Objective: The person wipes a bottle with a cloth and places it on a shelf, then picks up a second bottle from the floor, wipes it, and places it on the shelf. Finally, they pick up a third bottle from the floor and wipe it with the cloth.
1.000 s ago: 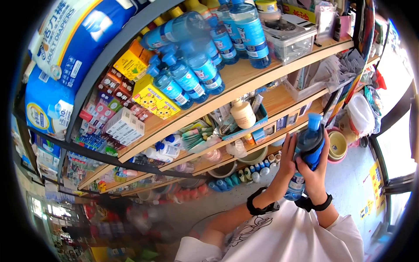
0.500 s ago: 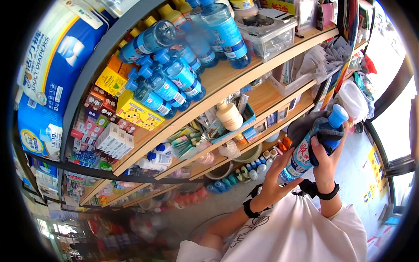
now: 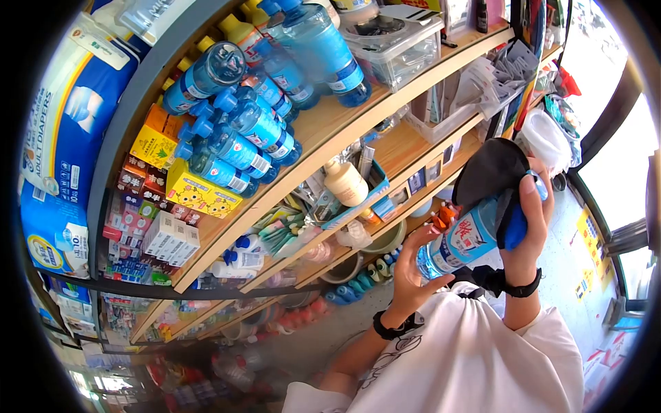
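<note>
A blue bottle with a light blue label (image 3: 463,237) is tilted in front of my white shirt, its base toward the lower left. My left hand (image 3: 412,272) is wrapped round the base end. At the neck end, my right hand (image 3: 527,220) grips a dark cloth (image 3: 492,172) with a blue patch against the bottle; the cap is mostly hidden by the cloth and fingers. Similar blue bottles (image 3: 251,127) stand and lean on the top shelf at the left.
Wooden shelves (image 3: 396,110) run diagonally across the view, holding yellow boxes (image 3: 201,189), a clear plastic box (image 3: 392,51) and a cream bottle (image 3: 345,182). Diaper packs (image 3: 76,110) are at the far left. Grey floor (image 3: 561,255) shows at the right.
The bottle has tipped flatter and moved slightly left. The dark cloth has spread up above it, and my right hand has shifted over the neck end. The shelves have slid a little left in view.
</note>
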Demonstrator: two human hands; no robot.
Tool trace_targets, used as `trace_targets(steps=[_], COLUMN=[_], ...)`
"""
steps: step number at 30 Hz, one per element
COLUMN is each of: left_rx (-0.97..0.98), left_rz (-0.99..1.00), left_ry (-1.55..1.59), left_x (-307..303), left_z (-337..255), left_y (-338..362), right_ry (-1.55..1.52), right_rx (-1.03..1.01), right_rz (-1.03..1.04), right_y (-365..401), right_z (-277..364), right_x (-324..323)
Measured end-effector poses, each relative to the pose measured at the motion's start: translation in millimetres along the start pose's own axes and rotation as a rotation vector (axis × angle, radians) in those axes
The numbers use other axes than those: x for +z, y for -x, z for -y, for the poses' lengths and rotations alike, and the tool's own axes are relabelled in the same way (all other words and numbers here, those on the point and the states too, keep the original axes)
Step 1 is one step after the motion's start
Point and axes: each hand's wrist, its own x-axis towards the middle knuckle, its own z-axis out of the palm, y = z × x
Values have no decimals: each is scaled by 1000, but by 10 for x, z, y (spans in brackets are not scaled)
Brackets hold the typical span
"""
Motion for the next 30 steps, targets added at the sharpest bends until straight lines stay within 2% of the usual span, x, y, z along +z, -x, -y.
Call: trace_targets(steps=[2, 4, 6, 8, 12, 14, 15, 17, 21, 23, 24, 26, 27, 28, 30], left_rx=[-31, -229, -217, -496, -598, -635, -637, -779, -760, -778, -780, -815, -812, -816, -819], left_rz=[-6, 103, 120, -28, -14, 85, 85, 4, 63, -41, -38, -84, -79, -118, -157], left_ry=[49, 444, 493, 695, 679, 666, 667, 653, 661, 548, 548, 675, 675, 724, 774], left_x=[-37, -128, -76, -90, -212, -241, -208, -89, -5, 57, 54, 49, 70, 106, 106], left_z=[-48, 19, 39, 63, 136, 125, 100, -7, -42, -139, -138, -137, -165, -220, -267], left_y=[-9, -15, 0, 41, -42, -90, -109, -150, -183, -234, -226, -215, -232, -242, -261], right_ry=[-9, -123, -148, -160, -117, -72, -35, 12, 82, 308, 309, 383, 288, 288, 171], right_rx=[-19, 24, 64, 92, 51, 54, 76, 101, -40, 100, 99, -114, -38, -42, 78], right_rz=[42, 136, 172, 308, 210, 215, 200, 185, 122, 189, 186, 465, 344, 344, 233], right_y=[1, 4, -15, -12, 188, 293, 366, 493, 720, 744, 753, 756, 791, 788, 776], right_z=[-41, -126, -181, -275, -400, -442, -482, -542, -863, -775, -807, -878, -895, -889, -880], right_x=[21, 31, -10, -72, -43, -91, -135, -155, -355, -305, -342, -412, -383, -350, -312])
